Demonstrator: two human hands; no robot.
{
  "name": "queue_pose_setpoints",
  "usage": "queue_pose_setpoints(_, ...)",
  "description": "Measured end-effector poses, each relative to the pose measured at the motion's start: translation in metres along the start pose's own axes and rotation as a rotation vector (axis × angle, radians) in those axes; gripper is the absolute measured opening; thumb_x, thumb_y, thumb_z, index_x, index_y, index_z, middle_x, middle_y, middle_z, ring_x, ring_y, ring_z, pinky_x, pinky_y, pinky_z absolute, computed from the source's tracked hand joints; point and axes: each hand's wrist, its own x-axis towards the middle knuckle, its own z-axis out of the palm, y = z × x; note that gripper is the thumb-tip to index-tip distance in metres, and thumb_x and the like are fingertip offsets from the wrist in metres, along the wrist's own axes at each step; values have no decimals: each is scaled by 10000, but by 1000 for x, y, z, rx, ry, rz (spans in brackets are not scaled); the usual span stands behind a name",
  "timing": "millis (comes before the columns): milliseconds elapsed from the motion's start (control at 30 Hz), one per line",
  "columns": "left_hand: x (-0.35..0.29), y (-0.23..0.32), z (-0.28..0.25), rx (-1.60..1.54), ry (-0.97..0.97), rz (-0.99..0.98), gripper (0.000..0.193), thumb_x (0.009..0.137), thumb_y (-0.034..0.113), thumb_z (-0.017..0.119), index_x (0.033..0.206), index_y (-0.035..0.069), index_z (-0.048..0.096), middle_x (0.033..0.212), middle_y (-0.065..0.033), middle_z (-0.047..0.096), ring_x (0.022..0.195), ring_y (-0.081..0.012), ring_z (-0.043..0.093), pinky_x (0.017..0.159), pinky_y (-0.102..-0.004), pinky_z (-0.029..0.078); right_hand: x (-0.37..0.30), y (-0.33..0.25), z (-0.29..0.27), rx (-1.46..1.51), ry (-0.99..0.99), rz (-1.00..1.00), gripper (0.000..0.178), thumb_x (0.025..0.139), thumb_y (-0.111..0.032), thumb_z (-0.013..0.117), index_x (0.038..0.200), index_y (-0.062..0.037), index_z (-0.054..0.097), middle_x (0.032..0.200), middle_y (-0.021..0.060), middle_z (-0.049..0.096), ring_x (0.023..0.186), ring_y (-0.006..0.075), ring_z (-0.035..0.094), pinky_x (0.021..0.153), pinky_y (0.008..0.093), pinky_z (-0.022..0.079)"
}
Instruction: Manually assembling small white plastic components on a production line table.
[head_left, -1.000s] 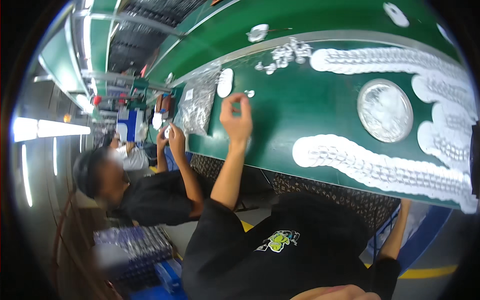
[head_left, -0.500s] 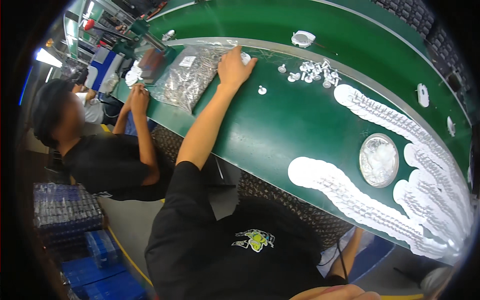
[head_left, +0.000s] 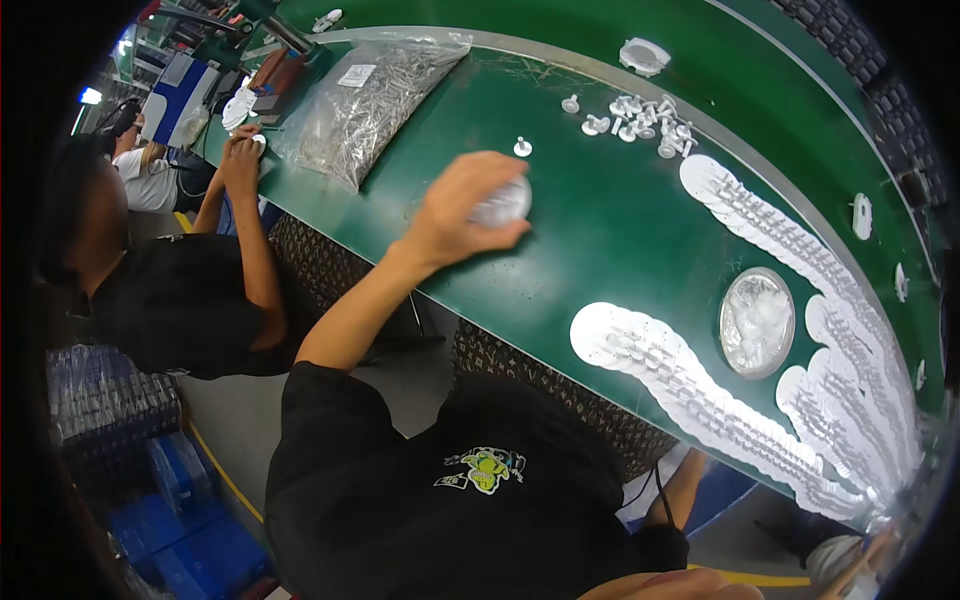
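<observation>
My left hand (head_left: 470, 210) is over the green table with its fingers curled round a round whitish disc (head_left: 507, 203), blurred by motion. Just beyond it a small pale flanged part with a short stem (head_left: 522, 147) sits on the table. To the hand's left lies a clear plastic bag (head_left: 372, 105) full of thin metal pieces. My right forearm (head_left: 686, 490) shows at the table's near edge, and its hand is hidden.
Several more stemmed parts (head_left: 650, 122) lie at the back. Long overlapping rows of white discs (head_left: 690, 385) cover the right side around a round metal dish (head_left: 757, 322) holding clear plastic. A raised green strip (head_left: 740, 80) runs behind. A co-worker (head_left: 190, 300) works at the left.
My left hand has drawn back from beside the bag toward the near middle of the table, with the whitish disc in it. The view has shifted slightly.
</observation>
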Motion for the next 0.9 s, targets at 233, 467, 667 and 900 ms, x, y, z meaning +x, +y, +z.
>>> queue_pose_setpoints(233, 31, 8, 67, -342, -252, 91, 573, 610, 101, 807, 1131, 33, 578, 1113, -123, 618, 1031, -307, 584, 890, -375, 477, 22, -33, 14, -233, 306, 289, 328, 878, -135, 539, 1177, 2, 536, 867, 96, 572, 766, 176, 543, 668, 284, 433)
queue_pose_setpoints(467, 32, 8, 70, -286, -251, 18, 562, 597, 74, 777, 1119, -3, 584, 1090, -155, 628, 1005, -329, 596, 867, -380, 482, 13, -72, 42, -202, 664, 640, 325, 881, -137, 537, 1175, 1, 537, 849, 85, 570, 743, 163, 540, 650, 276, 431)
queue_pose_setpoints(667, -12, 25, 48, -317, -275, 57, 573, 664, 217, 813, 1129, -4, 562, 1091, -180, 635, 1000, -341, 604, 872, -412, 490, 10, -81, 43, -75, 686, 814, 322, 883, -139, 536, 1174, 0, 537, 834, 76, 567, 724, 153, 537, 634, 268, 430)
queue_pose_setpoints(900, -15, 57, 54, -367, -326, 86, 552, 598, 110, 822, 1069, -28, 570, 1088, -183, 636, 989, -341, 616, 850, -399, 505, 38, -82, 32, 146, 434, 917, 318, 886, -141, 534, 1172, -2, 538, 817, 65, 564, 701, 140, 534, 616, 260, 428)
